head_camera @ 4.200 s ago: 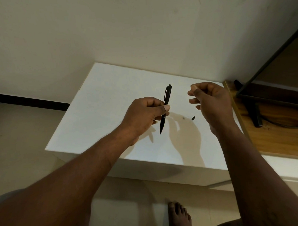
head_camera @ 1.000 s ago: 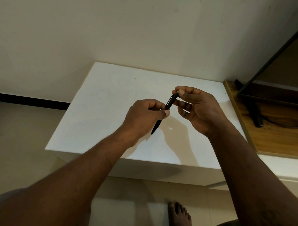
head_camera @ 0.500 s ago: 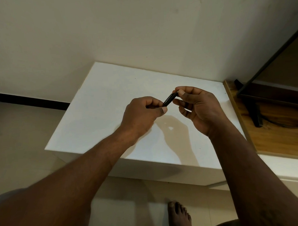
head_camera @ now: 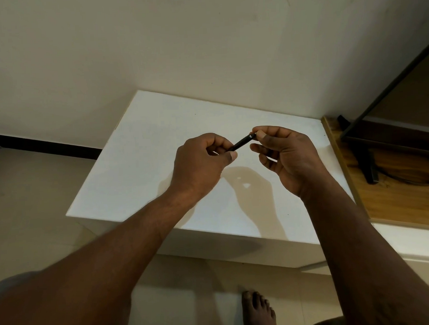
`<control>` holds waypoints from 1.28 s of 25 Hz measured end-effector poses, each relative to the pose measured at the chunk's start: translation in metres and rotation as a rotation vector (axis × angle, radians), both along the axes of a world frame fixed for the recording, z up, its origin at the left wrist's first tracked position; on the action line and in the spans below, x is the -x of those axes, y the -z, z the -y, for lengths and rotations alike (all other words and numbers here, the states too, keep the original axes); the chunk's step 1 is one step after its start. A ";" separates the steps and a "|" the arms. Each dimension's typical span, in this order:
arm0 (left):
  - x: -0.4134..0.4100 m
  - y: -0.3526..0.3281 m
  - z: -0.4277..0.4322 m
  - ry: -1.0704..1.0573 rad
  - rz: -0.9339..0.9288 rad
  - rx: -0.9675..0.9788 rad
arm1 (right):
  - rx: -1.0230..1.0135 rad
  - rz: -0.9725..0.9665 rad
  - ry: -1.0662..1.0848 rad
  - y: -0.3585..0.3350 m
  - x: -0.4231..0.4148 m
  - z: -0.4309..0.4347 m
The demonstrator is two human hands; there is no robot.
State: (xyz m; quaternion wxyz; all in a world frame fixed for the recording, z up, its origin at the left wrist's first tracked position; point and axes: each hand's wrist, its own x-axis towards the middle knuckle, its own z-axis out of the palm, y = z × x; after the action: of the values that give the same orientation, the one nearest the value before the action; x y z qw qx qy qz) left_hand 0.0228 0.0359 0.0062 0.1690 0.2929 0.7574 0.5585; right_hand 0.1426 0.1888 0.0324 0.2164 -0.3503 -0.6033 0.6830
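Hands (head_camera: 201, 162) (head_camera: 285, 157) grip tilted pen (head_camera: 240, 143) above table (head_camera: 140, 169).

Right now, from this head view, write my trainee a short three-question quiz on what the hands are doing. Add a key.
1. How many hands hold the black pen?
2. True or false: the pen rests on the white table.
3. The right hand touches the pen with: A. fingertips at its upper end; B. a full fist round its middle; C. nothing at all.

Key
1. Two: the left hand grips its lower part, and the right hand pinches its upper end.
2. False: both hands hold it in the air above the table.
3. A.
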 end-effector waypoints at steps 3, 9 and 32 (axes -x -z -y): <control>0.000 0.000 0.000 -0.009 -0.006 0.004 | -0.020 0.009 0.013 -0.001 0.000 0.002; 0.001 -0.002 0.001 -0.034 -0.012 0.000 | -0.101 0.031 0.026 -0.003 0.000 0.004; 0.001 -0.002 0.001 -0.052 -0.048 0.038 | -0.100 0.125 0.013 -0.001 0.001 0.005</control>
State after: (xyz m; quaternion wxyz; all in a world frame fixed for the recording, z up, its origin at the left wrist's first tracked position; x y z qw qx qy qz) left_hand 0.0217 0.0347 0.0084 0.1418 0.2833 0.7792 0.5409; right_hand 0.1418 0.1840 0.0336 0.1997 -0.3849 -0.6468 0.6274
